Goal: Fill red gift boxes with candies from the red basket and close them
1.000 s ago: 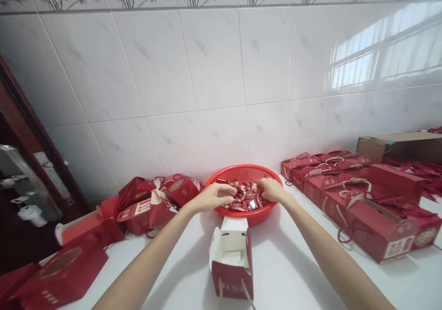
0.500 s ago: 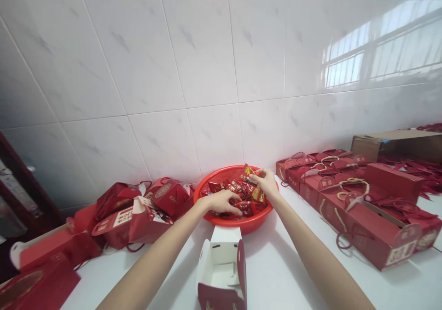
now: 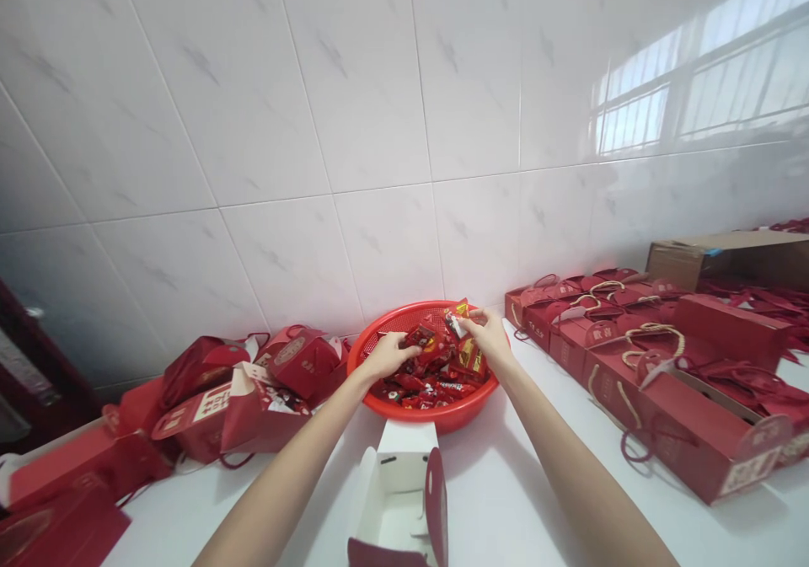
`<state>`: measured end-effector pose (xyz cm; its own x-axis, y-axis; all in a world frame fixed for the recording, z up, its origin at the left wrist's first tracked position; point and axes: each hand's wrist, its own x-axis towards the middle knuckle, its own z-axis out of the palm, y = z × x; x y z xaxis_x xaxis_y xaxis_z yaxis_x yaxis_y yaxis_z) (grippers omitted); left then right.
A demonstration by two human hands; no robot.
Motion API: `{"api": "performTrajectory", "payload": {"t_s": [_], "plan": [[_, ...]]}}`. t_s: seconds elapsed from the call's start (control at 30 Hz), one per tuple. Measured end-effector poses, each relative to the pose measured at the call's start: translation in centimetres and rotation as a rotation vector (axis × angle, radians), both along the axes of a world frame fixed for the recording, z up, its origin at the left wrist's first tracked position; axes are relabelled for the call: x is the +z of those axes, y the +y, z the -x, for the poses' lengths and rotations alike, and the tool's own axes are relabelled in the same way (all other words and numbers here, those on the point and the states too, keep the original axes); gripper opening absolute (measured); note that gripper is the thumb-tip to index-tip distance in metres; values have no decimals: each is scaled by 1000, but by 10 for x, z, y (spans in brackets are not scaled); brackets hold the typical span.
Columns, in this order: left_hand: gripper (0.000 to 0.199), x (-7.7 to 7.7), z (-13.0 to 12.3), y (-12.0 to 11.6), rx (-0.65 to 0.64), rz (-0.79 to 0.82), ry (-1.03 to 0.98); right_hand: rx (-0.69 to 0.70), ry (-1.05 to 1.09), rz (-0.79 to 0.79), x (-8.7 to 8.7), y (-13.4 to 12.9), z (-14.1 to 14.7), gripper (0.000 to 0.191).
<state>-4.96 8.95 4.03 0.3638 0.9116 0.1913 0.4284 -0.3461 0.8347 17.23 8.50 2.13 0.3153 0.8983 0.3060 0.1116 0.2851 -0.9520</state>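
Observation:
A red plastic basket point(image 3: 464, 418) with a perforated wall holds many wrapped candies point(image 3: 436, 394), mostly red with some gold. My left hand point(image 3: 387, 356) is over its left side, thumb and fingers closed on a red-wrapped candy point(image 3: 425, 337). At the right rim, my right hand point(image 3: 488, 336) pinches a red, white and gold candy packet point(image 3: 456, 321) above the pile. In front of the basket stands an open gift box point(image 3: 399, 512), white inside and dark red outside, with its flaps up. No candy shows in the visible part of its inside.
Red gift boxes point(image 3: 265, 398) lie heaped on the left, one open with candies showing. Rows of closed red boxes with cord handles point(image 3: 632, 382) line the right. Beyond them is a cardboard carton point(image 3: 673, 265). A tiled wall point(image 3: 379, 129) rises behind the white table point(image 3: 506, 500).
My left hand has moved up and slightly left, and a red candy now shows at its fingers. The right hand stays near the rim, a white-patterned packet now showing. The view has tilted down slightly.

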Motion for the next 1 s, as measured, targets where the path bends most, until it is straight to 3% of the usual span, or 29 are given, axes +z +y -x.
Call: {"api": "performTrajectory", "payload": {"t_s": [0.27, 0.43, 0.53, 0.67, 1.0], "plan": [[43, 0, 6, 0, 101, 40, -347, 180, 35, 94, 9, -16, 6, 21], [54, 6, 3, -11, 58, 126, -400, 253, -23, -6, 20, -28, 7, 26], [54, 10, -2, -19, -2, 196, -402, 418, -42, -57, 22, -32, 7, 35], [49, 11, -4, -23, -40, 246, -425, 586, -29, -4, 21, -34, 8, 32], [32, 8, -1, -17, 71, 230, -537, 392, 120, -53, 23, -32, 7, 22]]}}
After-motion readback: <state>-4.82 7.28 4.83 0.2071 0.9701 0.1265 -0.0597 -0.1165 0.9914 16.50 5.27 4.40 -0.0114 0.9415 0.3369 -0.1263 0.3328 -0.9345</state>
